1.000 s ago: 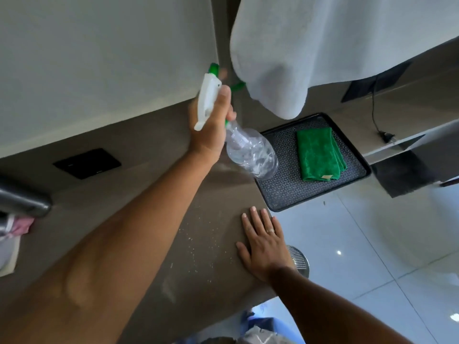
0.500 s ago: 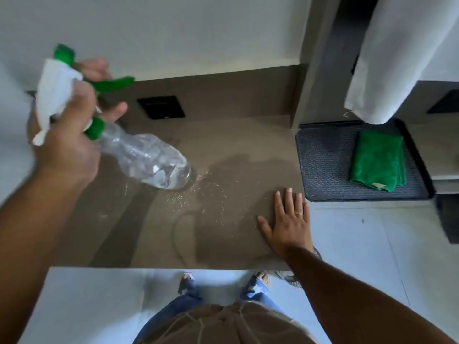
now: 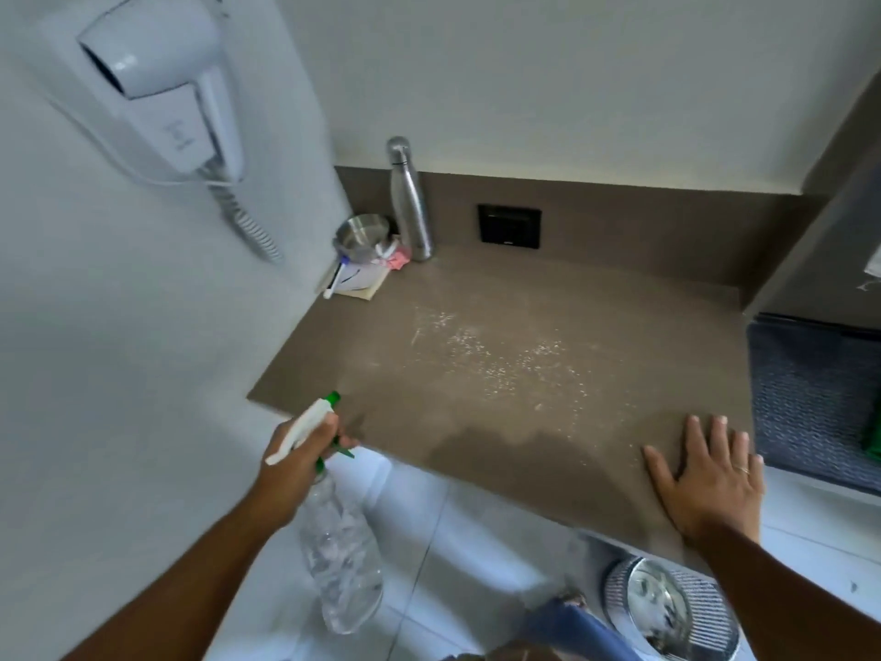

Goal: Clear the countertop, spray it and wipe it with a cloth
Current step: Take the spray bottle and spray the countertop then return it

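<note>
My left hand (image 3: 298,458) grips a clear spray bottle (image 3: 341,555) with a white and green head, held upright just off the front left corner of the brown countertop (image 3: 548,288), nozzle towards the counter. White specks (image 3: 500,355) are scattered over the counter's middle. My right hand (image 3: 705,474) lies flat, fingers spread, on the counter's front right corner, holding nothing. A sliver of the green cloth (image 3: 875,436) shows at the right edge, on a dark tray (image 3: 810,398).
In the counter's back left corner stand a steel flask (image 3: 410,202), a steel bowl (image 3: 364,233) and a notepad with a pen (image 3: 355,281). A wall hair dryer (image 3: 162,88) hangs at left. A black socket (image 3: 509,226) sits in the backsplash. A metal bin (image 3: 672,608) stands on the floor.
My view swung left, away from the tray. My left hand brought the bottle down from a tilted hold above the counter to its front left corner. The right hand stayed flat.
</note>
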Demonstrator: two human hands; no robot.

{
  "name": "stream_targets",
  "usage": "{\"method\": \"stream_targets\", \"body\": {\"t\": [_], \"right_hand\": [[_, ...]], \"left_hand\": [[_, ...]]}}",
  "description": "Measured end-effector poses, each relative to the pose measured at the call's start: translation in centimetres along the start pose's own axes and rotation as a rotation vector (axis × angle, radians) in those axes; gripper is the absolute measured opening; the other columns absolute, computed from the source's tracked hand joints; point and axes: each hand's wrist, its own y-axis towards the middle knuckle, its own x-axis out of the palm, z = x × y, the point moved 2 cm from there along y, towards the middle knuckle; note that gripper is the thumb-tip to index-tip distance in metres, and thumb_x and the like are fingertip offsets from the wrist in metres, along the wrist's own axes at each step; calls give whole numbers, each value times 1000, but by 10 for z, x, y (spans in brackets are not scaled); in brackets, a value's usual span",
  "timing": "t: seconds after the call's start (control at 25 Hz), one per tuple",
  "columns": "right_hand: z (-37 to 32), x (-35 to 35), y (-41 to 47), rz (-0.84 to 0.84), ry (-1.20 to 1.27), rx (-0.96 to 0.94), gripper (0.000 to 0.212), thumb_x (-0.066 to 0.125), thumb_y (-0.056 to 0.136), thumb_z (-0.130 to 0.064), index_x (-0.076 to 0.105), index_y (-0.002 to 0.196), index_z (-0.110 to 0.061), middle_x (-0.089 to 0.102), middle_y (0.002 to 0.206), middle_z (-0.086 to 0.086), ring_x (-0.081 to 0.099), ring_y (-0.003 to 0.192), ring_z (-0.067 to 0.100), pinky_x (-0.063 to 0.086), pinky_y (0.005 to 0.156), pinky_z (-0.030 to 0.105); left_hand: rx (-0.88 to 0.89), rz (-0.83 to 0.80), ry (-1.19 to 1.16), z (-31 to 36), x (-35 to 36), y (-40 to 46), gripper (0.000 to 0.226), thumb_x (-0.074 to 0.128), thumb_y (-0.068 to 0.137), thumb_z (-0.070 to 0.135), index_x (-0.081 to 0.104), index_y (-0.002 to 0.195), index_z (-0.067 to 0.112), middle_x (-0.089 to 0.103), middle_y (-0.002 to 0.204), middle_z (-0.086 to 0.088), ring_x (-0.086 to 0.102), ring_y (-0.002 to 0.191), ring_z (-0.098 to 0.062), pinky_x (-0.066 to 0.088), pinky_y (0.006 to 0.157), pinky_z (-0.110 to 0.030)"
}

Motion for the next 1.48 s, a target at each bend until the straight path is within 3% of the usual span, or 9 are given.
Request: {"method": "stream_targets", "body": {"t": [0.12, 0.24, 0.4, 0.56, 0.72, 0.96, 1.12, 1.28, 1.48], "right_hand": [[0, 1, -2, 16, -4, -25, 83, 21, 89, -75, 27, 148, -17, 26, 156, 16, 21, 143, 40, 20, 116, 55], [0, 5, 3, 20, -17, -41, 85, 18, 88, -79, 28, 146, -18, 28, 155, 16, 23, 142, 40, 21, 116, 57], [-4, 4, -1, -10, -125, -228, 82, 16, 90, -76, 26, 149, -20, 27, 158, 10, 22, 145, 32, 16, 118, 51], [-8, 2, -3, -63, -92, -279, 82, 15, 89, -76, 19, 153, -25, 17, 161, 6, 11, 149, 28, 7, 120, 48], [-8, 0, -5, -84, -48, -293, 80, 14, 89, -75, 22, 153, -28, 16, 162, 5, 9, 149, 27, 6, 121, 46], [-8, -2, -4, -68, -20, -280, 77, 16, 90, -73, 25, 152, -29, 17, 162, 4, 9, 150, 26, 7, 121, 44], [-8, -1, -4, -59, -12, -282, 77, 15, 90, -72, 25, 152, -29, 17, 162, 4, 10, 150, 25, 7, 121, 44], [-6, -1, -3, -56, -10, -277, 77, 11, 90, -73, 26, 152, -29, 18, 162, 4, 11, 149, 25, 8, 121, 44], [-6, 0, -1, -49, 7, -275, 75, 11, 91, -71, 29, 151, -29, 20, 161, 4, 12, 149, 25, 10, 121, 44]], "left_hand": [[-110, -9, -59, -29, -9, -15, 30, 54, 100, 25, 68, 79, 8, 73, 78, -13, 67, 94, -46, 54, 76, -39], [-195, -40, -133, -40, -25, -19, 24, 55, 100, 21, 69, 93, 2, 74, 99, -13, 70, 103, -28, 55, 94, -47], [-246, 195, -208, -52, -20, -10, 27, 62, 96, 22, 69, 71, 16, 69, 69, -9, 72, 82, -31, 59, 80, -46], [-193, 73, -191, -67, -17, -5, 25, 65, 87, 39, 71, 77, 17, 74, 82, -12, 74, 85, -24, 59, 79, -39], [-163, 255, -333, -68, -2, 1, 27, 65, 88, 21, 68, 61, 19, 64, 57, -1, 64, 55, -13, 54, 66, -34], [-290, -226, -146, -56, 25, -20, 21, 57, 97, 13, 66, 109, -2, 74, 102, -18, 71, 103, -31, 54, 92, -50], [-347, -103, -142, -46, 62, -33, 18, 58, 96, 8, 66, 83, -2, 71, 75, -17, 68, 96, -39, 56, 85, -53], [-313, -337, -159, -37, 86, -49, 15, 63, 91, 19, 76, 85, 15, 74, 101, -13, 71, 103, -23, 58, 85, -52], [-269, -220, -108, -22, 117, -56, 26, 57, 96, 11, 66, 73, 3, 68, 75, -22, 72, 83, -31, 60, 78, -50]]}}
